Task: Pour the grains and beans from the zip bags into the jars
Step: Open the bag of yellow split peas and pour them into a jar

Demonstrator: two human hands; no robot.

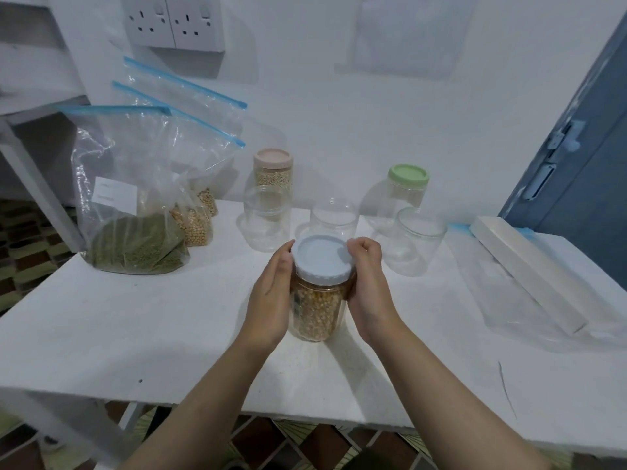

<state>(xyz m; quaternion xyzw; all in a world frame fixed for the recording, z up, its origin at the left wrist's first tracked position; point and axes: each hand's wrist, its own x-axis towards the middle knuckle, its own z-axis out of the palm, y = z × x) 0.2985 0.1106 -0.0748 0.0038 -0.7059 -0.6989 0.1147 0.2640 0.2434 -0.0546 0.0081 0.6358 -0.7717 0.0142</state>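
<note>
White table [101, 327] under a white wall. At frame centre, left hand [271, 293] and right hand [368, 290] clasping a corn jar [317, 307], right fingers curled on its white lid [322, 257]. Probably heavy, stiff, slick; best held low on the wall. Behind: three empty jars [334, 218]. Upper left: green-bean bag [135, 198], soft, slumping.

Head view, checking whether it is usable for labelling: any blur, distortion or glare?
Head view: wide-angle bending bows the white table edge and blue door; soft overall, the clear zip bag of green beans shows crinkle glare; white-lidded jar of yellow grains stays readable.
</note>
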